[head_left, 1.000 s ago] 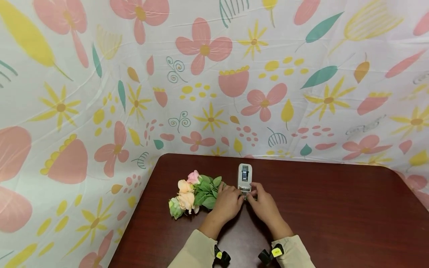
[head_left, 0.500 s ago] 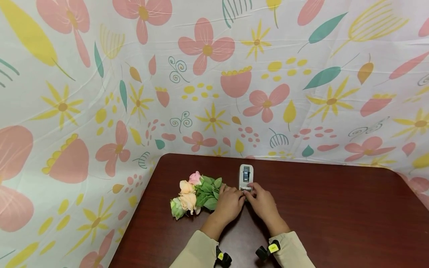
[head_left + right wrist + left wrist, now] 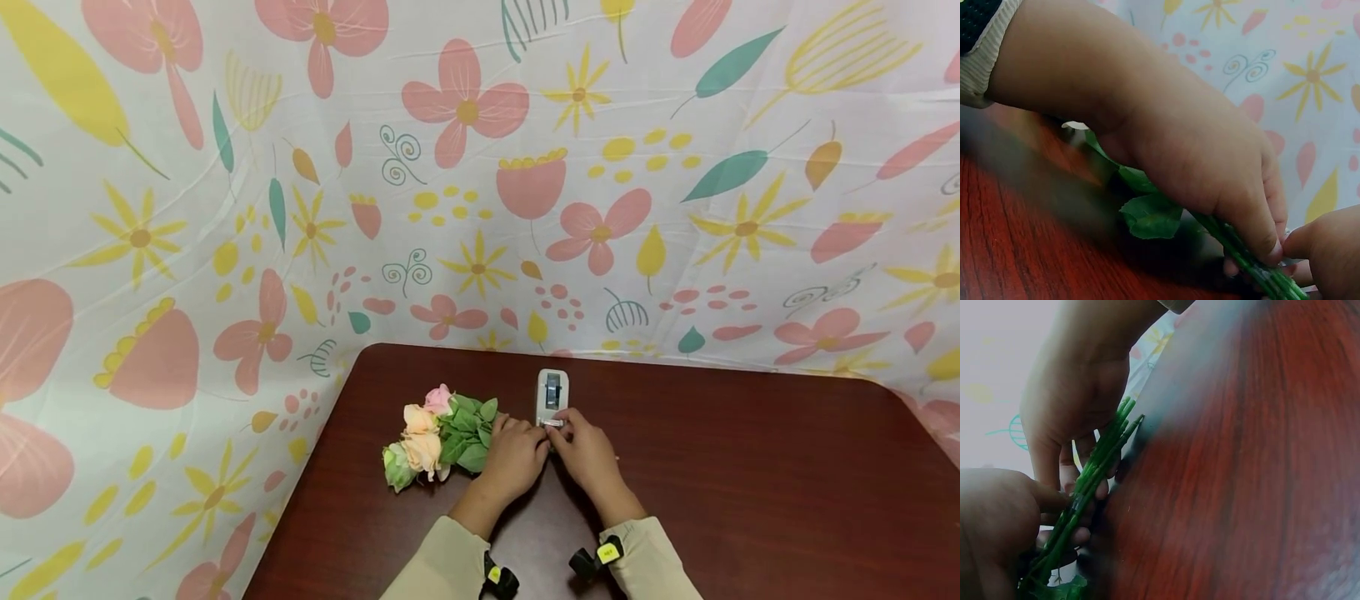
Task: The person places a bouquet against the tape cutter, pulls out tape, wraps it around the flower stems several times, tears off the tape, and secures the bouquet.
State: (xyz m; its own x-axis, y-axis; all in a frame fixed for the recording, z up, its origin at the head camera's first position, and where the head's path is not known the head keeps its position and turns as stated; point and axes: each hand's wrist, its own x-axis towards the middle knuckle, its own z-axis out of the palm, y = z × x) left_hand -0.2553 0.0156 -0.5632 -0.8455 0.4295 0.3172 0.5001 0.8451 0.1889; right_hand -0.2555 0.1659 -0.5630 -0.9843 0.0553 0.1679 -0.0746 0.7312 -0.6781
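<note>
A bunch of artificial roses (image 3: 422,450) lies toward the table's left side, its leaves (image 3: 465,433) pointing to my hands. My left hand (image 3: 513,454) pinches the green stems (image 3: 1225,240) just past the leaves. Close beside it, my right hand (image 3: 588,454) has its fingers curled behind the stems nearer their cut ends, as the left wrist view shows. A shiny patch like clear tape (image 3: 1075,504) sits on the stems by the left thumb. Just beyond the fingertips stands a white tape dispenser (image 3: 552,396); the right hand partly hides its front end.
The dark red-brown wooden table (image 3: 750,483) extends far to the right of my hands. A flower-patterned cloth (image 3: 465,192) hangs behind the table and along its left side.
The right thumb and wrist have shifted slightly up and left, closer to the left fingers. The left hand and the roses keep nearly the same place, and the view has drifted a little.
</note>
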